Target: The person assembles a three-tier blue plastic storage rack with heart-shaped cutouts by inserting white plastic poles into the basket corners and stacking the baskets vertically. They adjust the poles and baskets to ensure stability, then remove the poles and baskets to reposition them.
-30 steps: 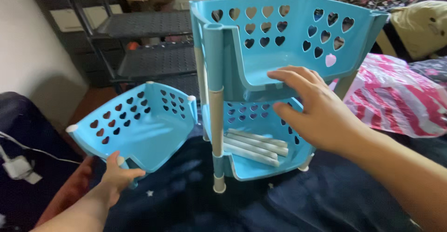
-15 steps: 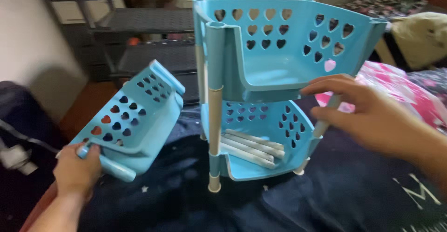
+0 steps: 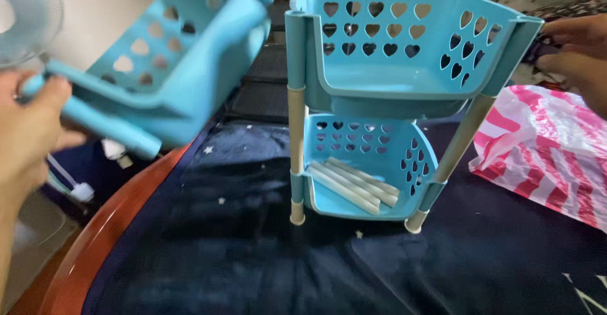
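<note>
My left hand (image 3: 28,135) is shut on the front rail of a loose light-blue basket (image 3: 177,49) with heart-shaped holes, held tilted high at the upper left. A two-tier rack (image 3: 379,81) of the same blue baskets stands on beige-and-blue posts in the middle of a dark blue blanket (image 3: 265,252). Several pale tubes (image 3: 354,185) lie in its lower basket. My right hand (image 3: 578,52) is at the right edge, fingertips by the rack's upper right corner; whether it grips is unclear.
A pink-and-white striped plastic bag (image 3: 550,157) lies right of the rack. A curved wooden edge (image 3: 107,239) borders the blanket on the left, with a white cable and plug (image 3: 82,191) beyond it. Part of a fan (image 3: 25,18) shows at the upper left, and a dark shelf (image 3: 265,81) stands behind.
My left hand has lifted the loose basket from low on the left up to the upper left, tilting it. My right hand has drawn away from the rack's front to its right corner.
</note>
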